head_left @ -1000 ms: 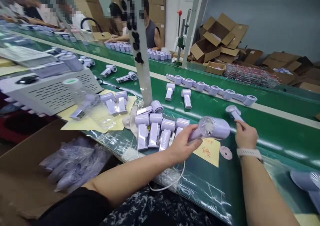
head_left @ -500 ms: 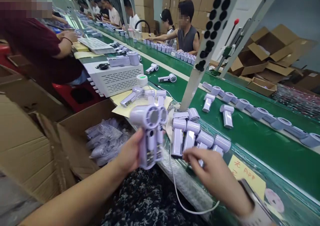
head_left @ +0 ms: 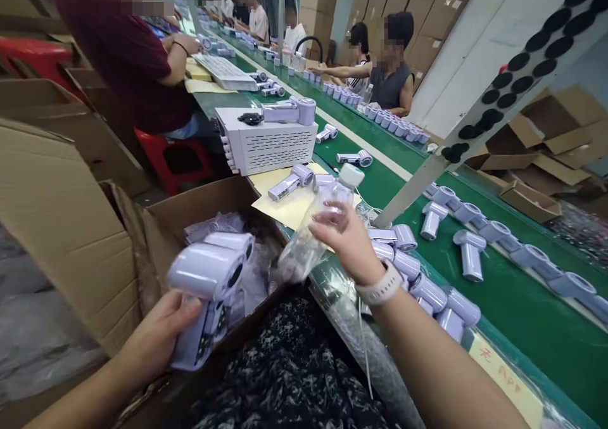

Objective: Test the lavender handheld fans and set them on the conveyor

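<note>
— Please, what is in the left hand (head_left: 166, 321)?
— This hand is closed around two lilac handheld fans (head_left: 206, 270), side by side and roughly upright. They appear in front of the open carton (head_left: 199, 204); whether they are directly above it, I cannot tell.
— And the right hand (head_left: 349, 236)?
— Its fingers are curled around a clear plastic bottle (head_left: 301, 248), which leans, with the white cap (head_left: 351, 175) upward, beside the yellow paper (head_left: 280, 212).

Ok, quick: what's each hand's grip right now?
Left hand: closed, holding two pale purple fan units.
Right hand: closed around a clear plastic bottle, tilted.
</note>
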A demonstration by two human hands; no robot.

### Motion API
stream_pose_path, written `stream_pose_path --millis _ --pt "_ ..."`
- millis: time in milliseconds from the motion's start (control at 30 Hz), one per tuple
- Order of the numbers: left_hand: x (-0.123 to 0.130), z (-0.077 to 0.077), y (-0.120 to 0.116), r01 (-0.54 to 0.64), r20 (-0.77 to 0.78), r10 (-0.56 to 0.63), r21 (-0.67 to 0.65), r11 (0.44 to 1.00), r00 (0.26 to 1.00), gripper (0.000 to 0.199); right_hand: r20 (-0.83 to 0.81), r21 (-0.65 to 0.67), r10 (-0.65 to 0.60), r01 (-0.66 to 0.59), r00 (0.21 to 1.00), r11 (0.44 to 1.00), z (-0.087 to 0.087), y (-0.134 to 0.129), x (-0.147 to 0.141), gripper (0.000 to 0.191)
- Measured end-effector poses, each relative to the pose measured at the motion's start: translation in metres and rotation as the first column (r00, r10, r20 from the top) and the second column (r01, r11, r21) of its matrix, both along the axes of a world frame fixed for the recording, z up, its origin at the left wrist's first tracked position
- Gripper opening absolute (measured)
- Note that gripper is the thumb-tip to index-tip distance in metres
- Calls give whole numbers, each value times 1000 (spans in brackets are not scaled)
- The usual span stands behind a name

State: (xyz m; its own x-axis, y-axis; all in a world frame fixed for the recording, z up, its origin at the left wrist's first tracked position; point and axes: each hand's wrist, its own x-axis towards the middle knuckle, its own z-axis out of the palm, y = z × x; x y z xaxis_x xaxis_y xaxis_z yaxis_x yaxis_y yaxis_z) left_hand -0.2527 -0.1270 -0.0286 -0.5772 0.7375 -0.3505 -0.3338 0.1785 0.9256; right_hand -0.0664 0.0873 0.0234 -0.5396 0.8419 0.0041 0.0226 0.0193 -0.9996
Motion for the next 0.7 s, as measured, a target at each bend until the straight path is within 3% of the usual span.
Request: stream_pose_path --millis 67,100,200,233,267,367,500,700 --pt "-12 -5 13 -18 58 14 78 997 998 28 -56 -221 82 -92 995 971 -8 -31 17 58" --pt "-17 -8 20 -17 98 6 114 993 995 28 -102 -376 99 -131 990 917 -14 -45 25 57" --pt "-24 -16 39 9 192 -44 182 983 980 30 -269 -769 3 -217 963 602 -34 -75 43 60" --pt "-21 -17 45 8 201 -48 196 981 978 32 -306 -823 -59 -233 950 518 -39 -81 47 59" --pt "-17 -17 49 8 199 -49 205 979 979 35 -327 -845 -117 -235 938 480 -43 -85 51 58" --pt "2 -10 58 23 189 -60 193 981 980 42 -347 -860 -246 -202 905 469 -46 -89 57 50" --pt "21 -3 61 29 202 -72 208 978 977 38 -330 -889 -265 -203 906 411 -41 -91 63 55" --pt "22 -19 62 59 205 -116 266 962 972 31 -330 -914 -243 -244 912 323 -33 -89 64 76"
